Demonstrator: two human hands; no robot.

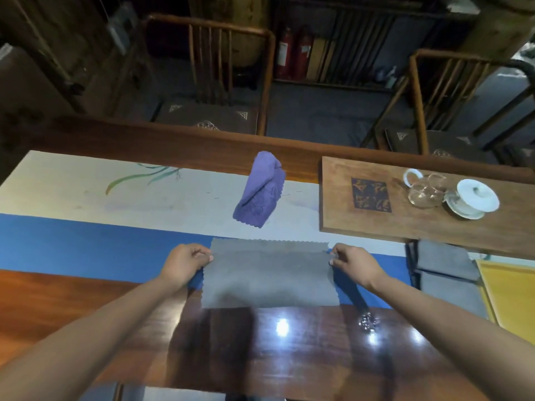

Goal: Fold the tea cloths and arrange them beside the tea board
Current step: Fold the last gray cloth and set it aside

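Partway: the grey cloth (270, 274) lies folded once on the table edge, left hand (185, 260) and right hand (351, 260) pinching its side edges; the purple cloth (260, 189) sits crumpled, unfolded, left of the board (405, 224).

A plain grey cloth (270, 274), a purple cloth (260, 189), a blue-and-cream runner (86, 241) painted with green leaves.
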